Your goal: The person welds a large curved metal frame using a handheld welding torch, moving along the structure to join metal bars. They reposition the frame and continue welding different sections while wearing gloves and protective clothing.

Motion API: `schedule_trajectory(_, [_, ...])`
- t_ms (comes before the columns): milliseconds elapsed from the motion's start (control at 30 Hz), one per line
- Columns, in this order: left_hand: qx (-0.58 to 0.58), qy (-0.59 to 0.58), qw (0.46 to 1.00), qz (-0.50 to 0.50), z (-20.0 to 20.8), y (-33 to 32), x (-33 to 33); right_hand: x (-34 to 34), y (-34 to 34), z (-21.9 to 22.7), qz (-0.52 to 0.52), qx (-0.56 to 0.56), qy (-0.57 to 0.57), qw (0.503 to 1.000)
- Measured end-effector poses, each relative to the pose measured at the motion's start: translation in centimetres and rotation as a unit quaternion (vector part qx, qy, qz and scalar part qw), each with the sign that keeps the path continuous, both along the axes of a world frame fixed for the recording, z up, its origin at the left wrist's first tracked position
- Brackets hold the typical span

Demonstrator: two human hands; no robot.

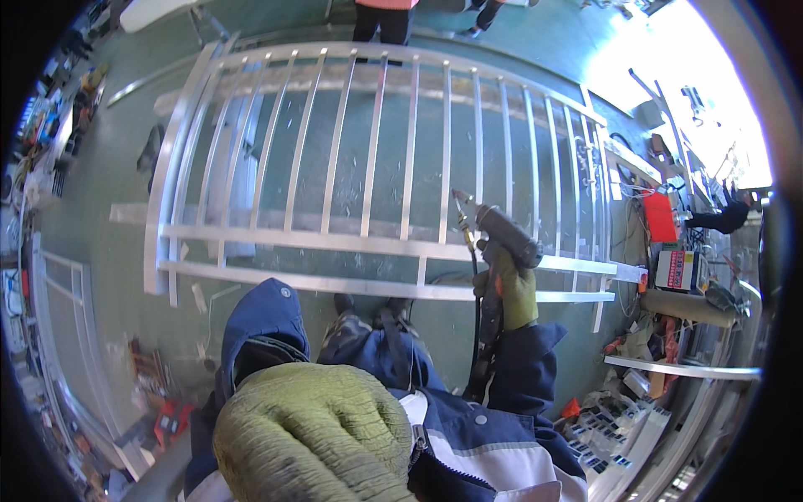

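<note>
My right hand, in a yellow-green work glove, is wrapped round a dark pistol-shaped tool with a narrow pointed metal nose. A thin hose with a brass-coloured fitting runs beside it, and a dark cable hangs below the grip. The tool's nose overlaps the bars of a silver metal railing frame in view; whether it touches them I cannot tell. My left hand, in a matching glove, is raised very close to the camera. Its wrinkled glove surface shows, but its fingers and anything in them are hidden.
The railing lies ahead of my legs across the green floor. A person's legs stand beyond it. To the right are a red panel, a boxed machine and stacked metal profiles. Another metal frame stands left.
</note>
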State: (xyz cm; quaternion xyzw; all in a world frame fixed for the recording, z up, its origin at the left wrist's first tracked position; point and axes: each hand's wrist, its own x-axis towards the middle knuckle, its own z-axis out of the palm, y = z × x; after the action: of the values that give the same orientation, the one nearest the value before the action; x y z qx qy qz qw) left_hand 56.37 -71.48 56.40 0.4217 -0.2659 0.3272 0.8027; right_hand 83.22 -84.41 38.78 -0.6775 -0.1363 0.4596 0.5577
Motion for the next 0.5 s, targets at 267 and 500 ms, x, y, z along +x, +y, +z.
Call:
schedule_trajectory(267, [0.032, -0.07, 0.978, -0.196, -12.7, 3.2, -6.0, -0.5, -0.9, 3.8, 0.067, -0.017, -0.103, 0.992])
schedule_trajectory(500, [-0.466, 0.536, 0.686, 0.157, -31.4, -2.5, -7.4, -1.8, -0.3, 2.4, 0.082, -0.078, -0.121, 0.986])
